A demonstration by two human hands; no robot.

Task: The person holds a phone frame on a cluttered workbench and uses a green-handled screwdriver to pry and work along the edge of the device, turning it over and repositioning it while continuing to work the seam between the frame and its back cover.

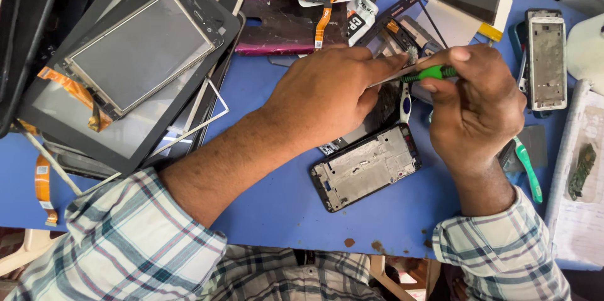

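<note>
Over the blue table (277, 213), the left hand (327, 90) pins a phone part (384, 103) flat while the right hand (475, 109) pinches a green-handled tool (431, 73), best kept shallow and lightly pressed, clear of the frame (365, 166).

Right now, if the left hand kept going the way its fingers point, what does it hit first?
The left hand points toward the right hand. First in line is probably the green-handled tool in the right hand's grip, almost at its fingertips; depth is unclear.

A stack of tablet screens (135, 55) lies left on the blue table (283, 206), a bare phone frame (546, 59) far right.
</note>
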